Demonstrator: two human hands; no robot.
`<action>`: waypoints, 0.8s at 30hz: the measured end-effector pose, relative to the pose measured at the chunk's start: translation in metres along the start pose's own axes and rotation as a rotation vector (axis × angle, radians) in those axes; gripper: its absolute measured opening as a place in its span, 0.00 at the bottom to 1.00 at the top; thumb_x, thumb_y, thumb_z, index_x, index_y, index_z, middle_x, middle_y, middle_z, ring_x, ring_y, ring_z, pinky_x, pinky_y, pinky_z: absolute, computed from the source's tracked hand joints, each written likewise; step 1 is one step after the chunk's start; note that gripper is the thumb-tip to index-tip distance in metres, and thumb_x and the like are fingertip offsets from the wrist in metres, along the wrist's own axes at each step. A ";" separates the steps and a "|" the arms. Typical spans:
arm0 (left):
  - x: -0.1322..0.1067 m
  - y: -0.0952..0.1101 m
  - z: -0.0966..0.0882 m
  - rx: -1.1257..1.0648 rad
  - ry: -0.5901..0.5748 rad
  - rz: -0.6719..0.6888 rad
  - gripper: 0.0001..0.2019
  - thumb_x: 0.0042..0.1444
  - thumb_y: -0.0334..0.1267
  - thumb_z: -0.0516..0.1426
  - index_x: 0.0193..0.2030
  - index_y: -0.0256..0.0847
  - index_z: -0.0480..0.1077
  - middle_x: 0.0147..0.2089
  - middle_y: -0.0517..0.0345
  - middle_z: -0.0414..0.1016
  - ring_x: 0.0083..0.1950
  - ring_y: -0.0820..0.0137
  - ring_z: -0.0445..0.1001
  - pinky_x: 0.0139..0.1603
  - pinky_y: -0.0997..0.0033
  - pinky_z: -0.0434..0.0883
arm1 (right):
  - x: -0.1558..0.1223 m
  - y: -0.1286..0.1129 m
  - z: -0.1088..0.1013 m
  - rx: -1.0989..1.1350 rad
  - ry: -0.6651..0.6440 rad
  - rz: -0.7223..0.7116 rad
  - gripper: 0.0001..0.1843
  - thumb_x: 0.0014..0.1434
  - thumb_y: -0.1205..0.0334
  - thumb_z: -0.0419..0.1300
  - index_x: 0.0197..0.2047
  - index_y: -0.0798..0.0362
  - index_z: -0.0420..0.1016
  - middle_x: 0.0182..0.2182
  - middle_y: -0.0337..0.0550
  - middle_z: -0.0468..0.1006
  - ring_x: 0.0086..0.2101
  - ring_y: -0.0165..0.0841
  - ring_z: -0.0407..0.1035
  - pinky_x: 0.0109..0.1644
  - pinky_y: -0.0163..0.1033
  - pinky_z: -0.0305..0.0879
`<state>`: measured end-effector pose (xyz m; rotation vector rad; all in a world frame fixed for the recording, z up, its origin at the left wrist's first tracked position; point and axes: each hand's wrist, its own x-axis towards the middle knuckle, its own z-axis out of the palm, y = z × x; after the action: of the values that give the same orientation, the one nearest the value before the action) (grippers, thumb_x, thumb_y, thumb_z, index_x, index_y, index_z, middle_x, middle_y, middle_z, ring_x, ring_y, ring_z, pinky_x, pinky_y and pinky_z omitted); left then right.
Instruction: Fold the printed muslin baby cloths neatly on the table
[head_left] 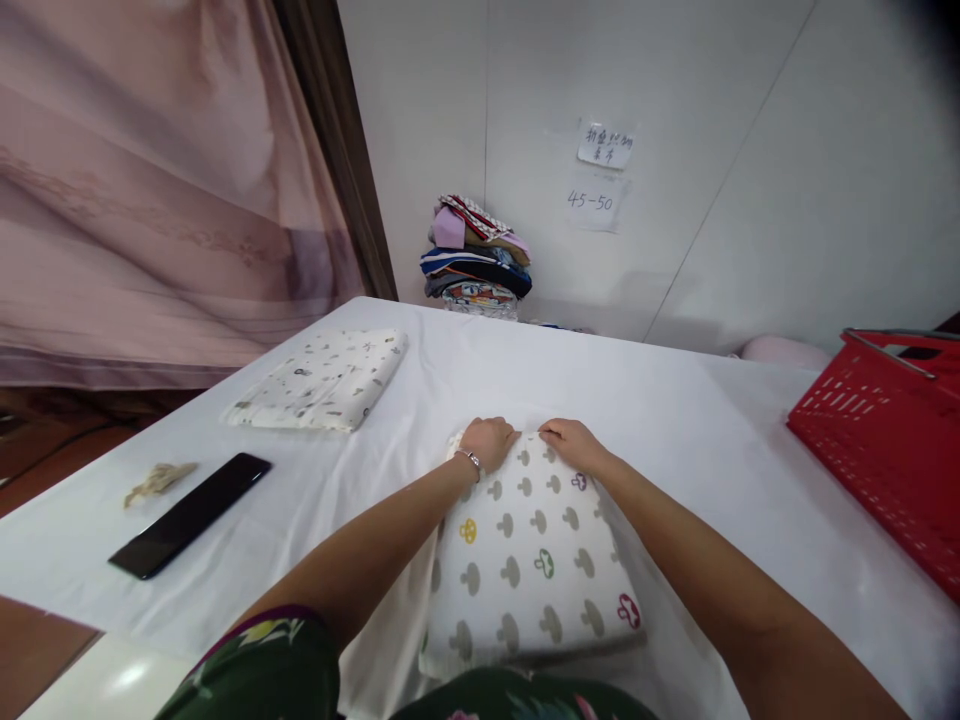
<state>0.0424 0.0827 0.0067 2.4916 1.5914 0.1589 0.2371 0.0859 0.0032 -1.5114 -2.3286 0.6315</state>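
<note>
A folded white cloth (pixel 525 560) printed with grey and coloured mushrooms lies on the table right in front of me. My left hand (pixel 489 443), with a bracelet at the wrist, is closed on the cloth's far edge, left of its middle. At the same edge, a little to the right, my right hand (pixel 571 443) pinches the fabric between thumb and fingers. A short stretch of edge shows between the two hands. The near end of the cloth reaches close to my green floral clothing.
Another folded patterned cloth (pixel 322 380) lies at the table's far left. Nearer are a black phone (pixel 191 515) and a small beige bundle (pixel 159 482). A red basket (pixel 892 440) stands at right. Beyond the white table (pixel 675 420), folded fabrics (pixel 478 255) are stacked against the wall.
</note>
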 end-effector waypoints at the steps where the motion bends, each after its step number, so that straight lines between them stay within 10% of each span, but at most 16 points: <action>1: 0.000 0.000 0.000 0.000 0.001 0.000 0.20 0.63 0.42 0.41 0.33 0.40 0.72 0.38 0.55 0.73 0.38 0.69 0.71 0.46 0.65 0.62 | 0.001 -0.001 0.000 -0.025 -0.003 -0.010 0.14 0.61 0.61 0.48 0.39 0.52 0.74 0.38 0.40 0.75 0.40 0.31 0.67 0.44 0.34 0.58; 16: 0.003 0.002 0.005 0.064 -0.011 -0.038 0.22 0.63 0.44 0.40 0.35 0.38 0.71 0.38 0.51 0.74 0.41 0.64 0.72 0.47 0.63 0.62 | 0.002 -0.017 0.001 -0.244 0.007 0.013 0.15 0.62 0.60 0.47 0.37 0.53 0.74 0.38 0.45 0.75 0.41 0.35 0.66 0.46 0.39 0.56; 24: 0.004 0.002 0.003 0.051 -0.047 -0.037 0.19 0.62 0.40 0.41 0.37 0.39 0.72 0.42 0.51 0.75 0.43 0.65 0.72 0.48 0.65 0.63 | -0.023 -0.047 0.026 -0.278 -0.035 -0.134 0.34 0.61 0.47 0.44 0.65 0.59 0.47 0.63 0.52 0.50 0.62 0.42 0.40 0.62 0.48 0.36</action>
<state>0.0469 0.0855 0.0047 2.4824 1.6414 0.0547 0.1973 0.0431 0.0042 -1.4452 -2.6050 0.3122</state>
